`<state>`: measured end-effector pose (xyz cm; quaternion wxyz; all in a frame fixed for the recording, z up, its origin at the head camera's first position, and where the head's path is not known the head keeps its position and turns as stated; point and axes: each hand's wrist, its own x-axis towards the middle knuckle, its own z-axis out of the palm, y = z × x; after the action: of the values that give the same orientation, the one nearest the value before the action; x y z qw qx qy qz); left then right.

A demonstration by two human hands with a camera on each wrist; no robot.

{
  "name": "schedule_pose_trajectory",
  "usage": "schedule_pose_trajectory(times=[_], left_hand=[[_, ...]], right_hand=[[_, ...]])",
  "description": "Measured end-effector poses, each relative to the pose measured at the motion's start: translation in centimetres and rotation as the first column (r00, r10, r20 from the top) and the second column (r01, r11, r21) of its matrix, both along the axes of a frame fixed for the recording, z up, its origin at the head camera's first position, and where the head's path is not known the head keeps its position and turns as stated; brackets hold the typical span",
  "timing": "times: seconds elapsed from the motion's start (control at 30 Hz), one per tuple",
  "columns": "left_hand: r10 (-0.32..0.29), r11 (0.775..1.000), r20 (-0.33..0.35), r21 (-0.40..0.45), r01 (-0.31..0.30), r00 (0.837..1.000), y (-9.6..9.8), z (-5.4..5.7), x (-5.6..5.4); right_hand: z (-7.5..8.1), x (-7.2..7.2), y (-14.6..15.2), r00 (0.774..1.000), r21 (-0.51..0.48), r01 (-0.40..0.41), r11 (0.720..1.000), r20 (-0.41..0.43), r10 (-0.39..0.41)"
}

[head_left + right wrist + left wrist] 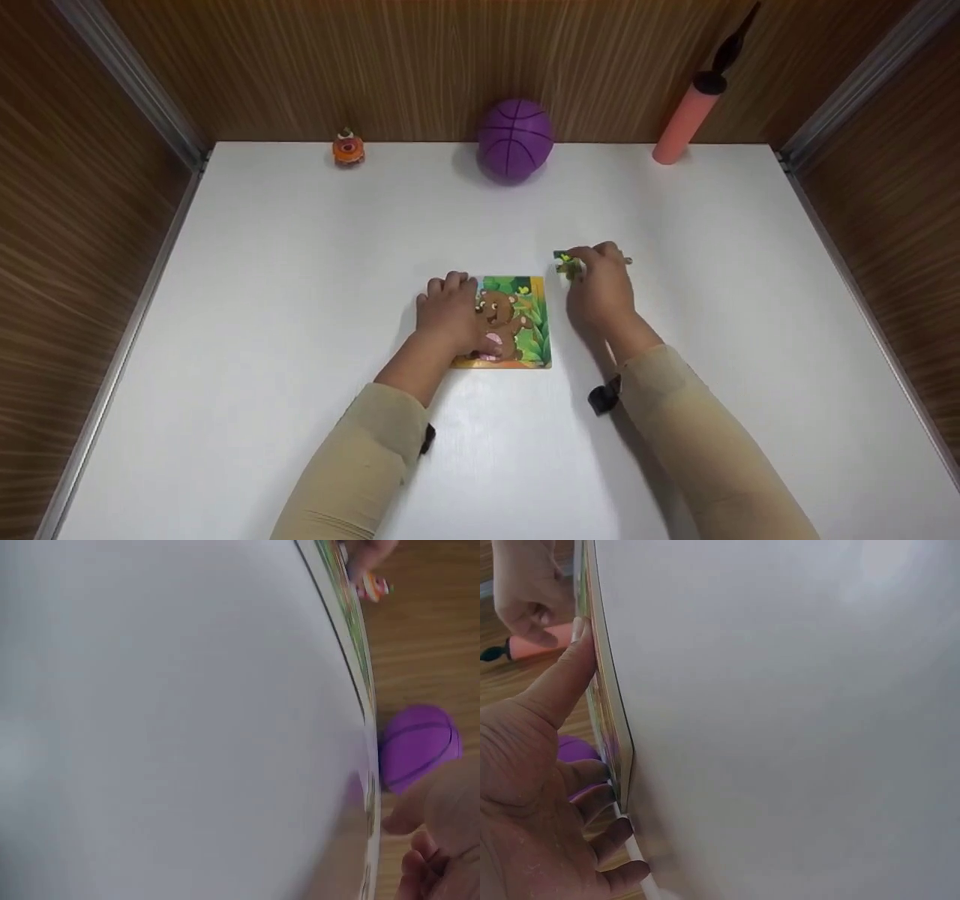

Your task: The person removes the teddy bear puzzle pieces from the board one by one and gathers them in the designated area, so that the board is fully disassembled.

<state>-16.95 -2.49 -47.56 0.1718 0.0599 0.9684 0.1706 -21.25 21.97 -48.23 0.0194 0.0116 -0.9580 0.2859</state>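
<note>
A square picture puzzle (532, 322) with a brown bear lies flat on the white table. My left hand (448, 315) rests over its left part, thumb on the picture, and hides that side. In the left wrist view the thumb (562, 686) touches the puzzle's face while the other fingers lie by its edge. To the right of the puzzle, my right hand (602, 289) reaches down over loose puzzle pieces (568, 266), its index finger and thumb apart at them. The palm covers part of these pieces; another bit (628, 261) shows past the knuckles.
Along the back edge stand a small orange toy (348, 148), a purple ball (515, 140) with black lines, and a pink hand pump (684, 124) with a black handle, leaning on the wood-grain wall. Wooden panels enclose the white table (300, 240) at back and sides.
</note>
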Motion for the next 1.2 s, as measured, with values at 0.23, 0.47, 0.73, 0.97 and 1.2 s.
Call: schedule_pose_trajectory(times=[0.23,0.47,0.73,0.97,1.2], left_hand=[[-0.002,1.0,-0.002,-0.002,0.002,1.0,-0.1,-0.1,-0.1],[-0.012,1.0,0.008,-0.014,0.012,1.0,-0.1,-0.3,0.0],[-0.034,0.999,-0.017,-0.043,0.033,0.999,-0.1,0.1,-0.2],[-0.054,0.998,-0.036,-0.026,0.053,0.998,0.0,0.1,-0.2],[-0.055,0.998,-0.046,0.008,0.055,0.997,-0.6,0.1,0.2]], right_hand=[[0.7,1.4,-3.3,0.987,0.015,-0.162,0.987,-0.006,0.162],[0.4,3.0,-6.4,0.944,0.029,-0.325,0.945,0.062,0.323],[0.1,3.0,-9.0,0.922,0.017,-0.376,0.927,0.105,0.372],[-0.3,2.8,-9.8,0.949,-0.005,-0.295,0.955,0.116,0.294],[-0.1,2.6,-10.5,0.951,-0.013,-0.258,0.966,0.175,0.256]])
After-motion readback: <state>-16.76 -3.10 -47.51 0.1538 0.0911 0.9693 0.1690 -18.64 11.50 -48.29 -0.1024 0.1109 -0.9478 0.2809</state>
